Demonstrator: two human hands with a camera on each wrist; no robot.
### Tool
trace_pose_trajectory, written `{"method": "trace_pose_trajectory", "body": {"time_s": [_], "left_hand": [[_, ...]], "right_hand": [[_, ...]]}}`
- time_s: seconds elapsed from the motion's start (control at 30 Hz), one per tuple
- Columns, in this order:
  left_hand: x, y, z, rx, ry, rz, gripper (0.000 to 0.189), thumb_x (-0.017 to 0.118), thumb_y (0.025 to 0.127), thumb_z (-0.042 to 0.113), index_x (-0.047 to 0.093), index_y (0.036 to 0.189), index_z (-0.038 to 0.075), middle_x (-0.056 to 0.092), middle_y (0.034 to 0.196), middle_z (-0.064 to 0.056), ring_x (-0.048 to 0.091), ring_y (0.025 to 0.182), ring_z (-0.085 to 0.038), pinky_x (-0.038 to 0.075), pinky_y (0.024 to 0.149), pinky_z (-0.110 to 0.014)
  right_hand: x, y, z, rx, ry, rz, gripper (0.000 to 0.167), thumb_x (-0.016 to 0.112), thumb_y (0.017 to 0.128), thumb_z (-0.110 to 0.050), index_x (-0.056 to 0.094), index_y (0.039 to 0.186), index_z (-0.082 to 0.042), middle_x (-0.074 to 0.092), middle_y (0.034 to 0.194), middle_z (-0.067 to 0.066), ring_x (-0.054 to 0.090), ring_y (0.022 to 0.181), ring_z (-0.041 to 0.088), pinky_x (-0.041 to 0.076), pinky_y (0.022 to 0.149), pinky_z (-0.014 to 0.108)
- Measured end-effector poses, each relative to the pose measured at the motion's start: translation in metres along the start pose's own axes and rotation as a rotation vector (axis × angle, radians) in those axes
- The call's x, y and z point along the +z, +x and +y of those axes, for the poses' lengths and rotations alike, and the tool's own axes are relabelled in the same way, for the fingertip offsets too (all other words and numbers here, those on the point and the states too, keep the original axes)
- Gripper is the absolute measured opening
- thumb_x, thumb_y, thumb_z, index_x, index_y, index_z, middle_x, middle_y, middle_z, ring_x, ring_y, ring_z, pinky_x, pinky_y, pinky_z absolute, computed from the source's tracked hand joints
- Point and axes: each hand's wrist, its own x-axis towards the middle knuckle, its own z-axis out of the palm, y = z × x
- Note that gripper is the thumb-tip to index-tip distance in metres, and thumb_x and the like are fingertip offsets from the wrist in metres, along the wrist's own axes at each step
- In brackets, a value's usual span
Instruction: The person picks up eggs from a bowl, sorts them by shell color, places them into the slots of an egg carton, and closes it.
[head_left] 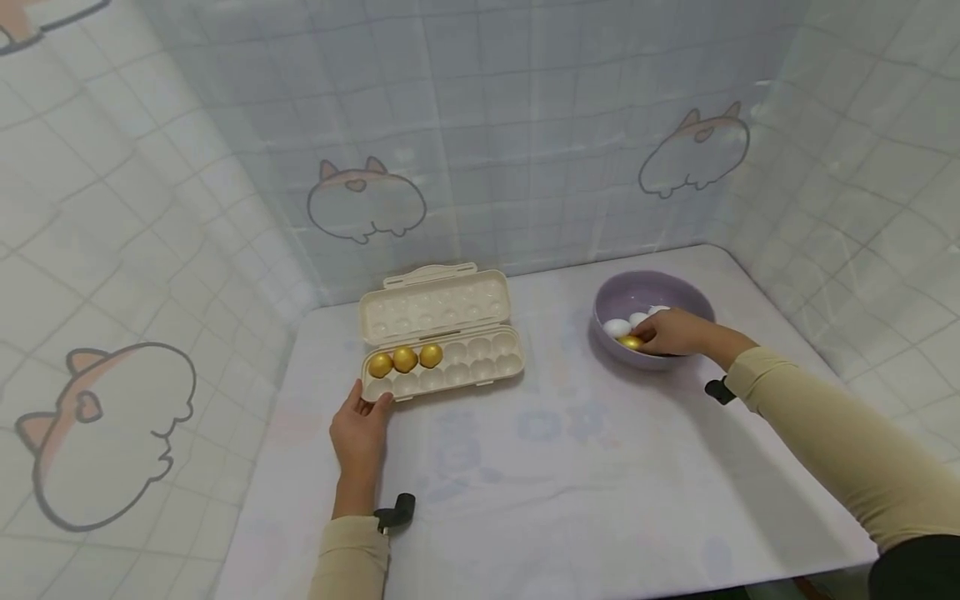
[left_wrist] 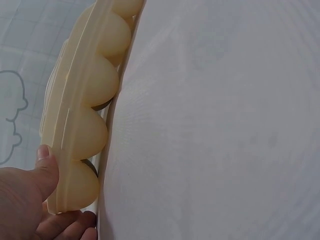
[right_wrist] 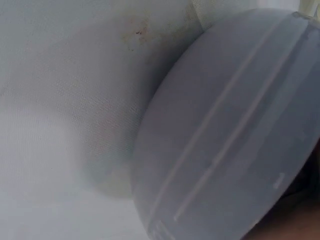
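Observation:
An open cream egg carton point(head_left: 480, 375) lies on the left of the table, its lid point(head_left: 435, 304) tipped back. Three gold eggs point(head_left: 405, 359) fill the left of its back row. My left hand point(head_left: 360, 433) grips the carton's near left corner, the thumb point(left_wrist: 46, 167) on the front side and the fingers curled at the end. Over on the right, my right hand point(head_left: 671, 332) reaches into a purple bowl point(head_left: 611, 292) and pinches a gold egg point(head_left: 628, 342) at the near side. White eggs point(head_left: 617, 328) lie beside it. In the right wrist view the bowl's outer wall point(right_wrist: 225, 125) hides the fingertips.
A pale patterned cloth covers the table point(head_left: 540, 500). Tiled-print sheeting point(head_left: 525, 150) with cartoon animals rises at the back and on both sides. The bowl stands near the table's right back corner, and the carton's lid is close to the back sheeting.

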Motion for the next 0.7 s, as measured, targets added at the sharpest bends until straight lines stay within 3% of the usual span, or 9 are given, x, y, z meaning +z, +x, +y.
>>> {"method": "trace_pose_trajectory", "body": {"time_s": [0.47,0.7], "left_hand": [[0.000,0.000,0.004,0.002,0.001,-0.002,0.078,0.078,0.098,0.027,0.039,0.163,0.009,0.050,0.161,-0.015,0.058,0.144,-0.031,0.055,0.112,-0.041],[-0.001,-0.001,0.002,-0.008,-0.001,-0.006,0.078,0.078,0.098,0.027,0.038,0.163,0.009,0.049,0.161,-0.015,0.057,0.144,-0.030,0.054,0.113,-0.041]], "right_hand": [[-0.020,-0.002,0.011,0.022,-0.021,0.032,0.040,0.074,0.097,-0.031,0.075,0.125,-0.003,0.080,0.116,0.014,0.074,0.111,0.034,0.060,0.098,0.054],[-0.041,-0.001,0.005,0.075,0.020,0.019,0.048,0.075,0.097,-0.041,0.075,0.130,-0.007,0.078,0.125,0.015,0.069,0.121,0.037,0.056,0.105,0.056]]}}
